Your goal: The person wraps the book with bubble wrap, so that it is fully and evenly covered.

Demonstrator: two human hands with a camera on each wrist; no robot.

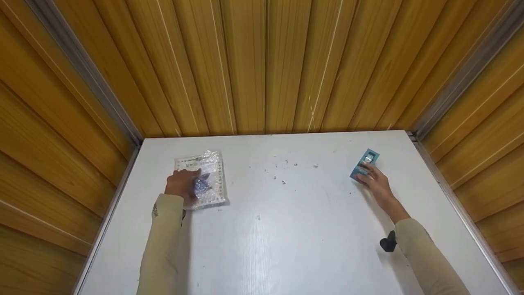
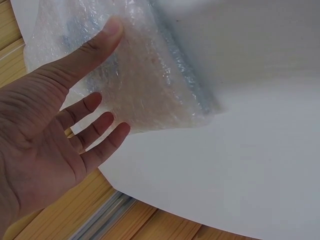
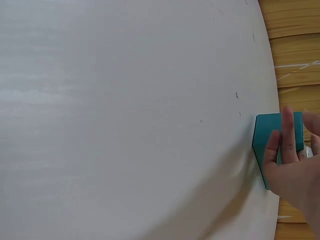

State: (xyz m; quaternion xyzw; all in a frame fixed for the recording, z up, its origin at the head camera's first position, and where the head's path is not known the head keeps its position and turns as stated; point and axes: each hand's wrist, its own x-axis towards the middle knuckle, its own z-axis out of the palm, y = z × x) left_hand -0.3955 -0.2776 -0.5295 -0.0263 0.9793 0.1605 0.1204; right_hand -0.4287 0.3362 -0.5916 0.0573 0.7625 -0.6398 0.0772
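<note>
A flat bubble-wrapped package (image 1: 211, 164), printed with a blue-purple picture, lies at the left of the white table. My left hand (image 1: 181, 184) is over its left part. In the left wrist view, the thumb of this hand (image 2: 45, 130) is extended against the clear bubble wrap (image 2: 155, 95), and the other visible fingers are loosely bent by its edge. Far to the right, my right hand (image 1: 376, 186) grips a small teal box (image 1: 357, 171) with a cut-out window. Fingers of the right hand (image 3: 295, 175) lie across the teal box (image 3: 267, 122) in the right wrist view.
The white table (image 1: 262, 246) has small dark marks (image 1: 283, 182) near its middle. Yellow wood-look panels (image 1: 245, 69) rise behind it and at both sides. A black object (image 1: 388, 241) sits at the right sleeve's cuff.
</note>
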